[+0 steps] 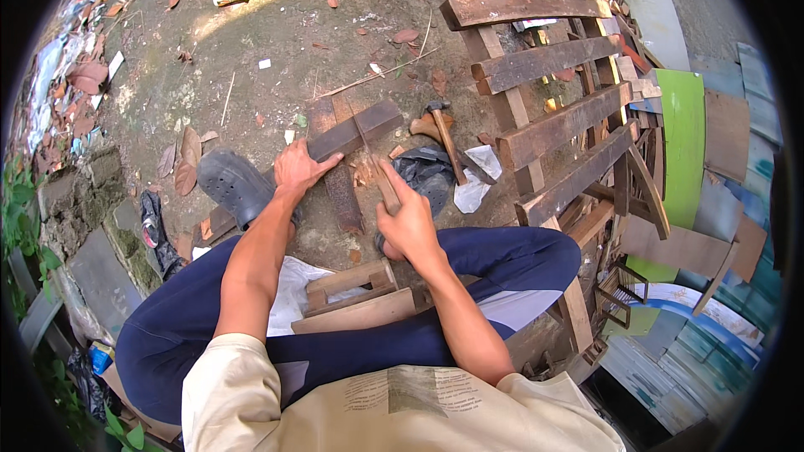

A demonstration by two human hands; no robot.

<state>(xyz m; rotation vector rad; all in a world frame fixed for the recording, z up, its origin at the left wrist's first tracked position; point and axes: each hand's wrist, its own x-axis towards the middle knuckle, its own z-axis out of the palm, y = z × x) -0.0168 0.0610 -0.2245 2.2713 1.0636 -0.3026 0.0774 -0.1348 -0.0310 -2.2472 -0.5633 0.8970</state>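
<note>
My left hand (303, 166) grips a dark wooden plank (356, 130), fingers and thumb closed over it. The plank lies crosswise over a flatter brown board (345, 199) on the ground. My right hand (409, 222) is closed round the wooden handle of a blade tool (389, 190). Its narrow blade crosses the plank to the right of my left hand; seen nearly edge-on, it cannot be told as a saw or a long knife. Pale wood bits (363, 174) lie beside it. A hammer (448, 144) with a wooden handle rests to the right.
A slatted wooden frame (563, 130) stands at the right. Next to the hammer are a black plastic bag (419, 166) and white plastic (479, 188). My grey clog (233, 186) is left of the plank. A small wooden frame (352, 286) lies between my legs; leaves and litter dot the ground.
</note>
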